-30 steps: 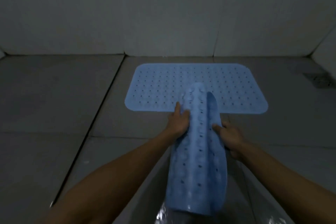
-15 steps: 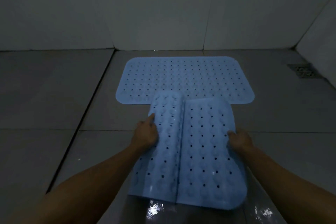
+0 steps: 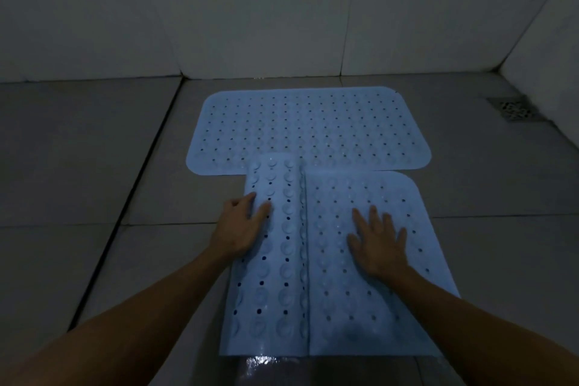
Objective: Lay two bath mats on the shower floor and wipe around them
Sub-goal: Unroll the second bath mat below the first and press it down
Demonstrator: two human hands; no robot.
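Note:
A light blue perforated bath mat (image 3: 313, 125) lies flat on the grey tiled floor near the back wall. A second blue mat (image 3: 338, 307) lies lengthwise in front of it, partly unfolded: its right part is flat, and its left part is still folded over with the suction-cup side up. Its far end overlaps the first mat's near edge. My left hand (image 3: 242, 224) holds the folded flap's left edge, thumb on top. My right hand (image 3: 377, 240) presses flat on the unfolded right part, fingers spread.
A square metal floor drain (image 3: 513, 108) sits at the right by the side wall. White tiled walls close the back and right. A dark grout line runs diagonally across the floor on the left. A wet shine shows at the mat's near end.
The second mat has opened further and come down onto the floor. My right hand moved from the mat's right edge onto its top and flattened. My left hand stays on the flap's edge.

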